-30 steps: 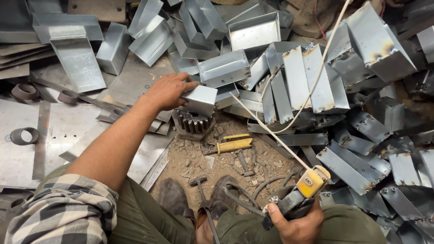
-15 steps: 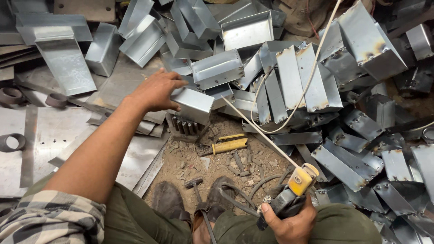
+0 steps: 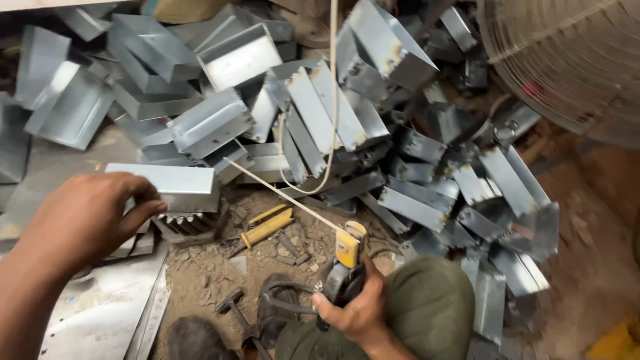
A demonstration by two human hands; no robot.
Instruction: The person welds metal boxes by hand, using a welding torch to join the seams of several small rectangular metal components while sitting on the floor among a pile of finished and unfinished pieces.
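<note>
Workshop floor (image 3: 200,280), dirt-strewn, heaped with folded sheet-metal boxes (image 3: 313,113): left hand (image 3: 87,220) grips 1 galvanised box (image 3: 167,187) over a toothed block (image 3: 190,223), right hand (image 3: 357,313) clasps a welding electrode holder (image 3: 347,267); step judged: positioning for welding.

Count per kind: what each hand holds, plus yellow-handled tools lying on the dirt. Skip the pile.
folded metal box, in left hand: 1
electrode holder, in right hand: 1
yellow-handled tool on the dirt: 1
Total: 3
</note>
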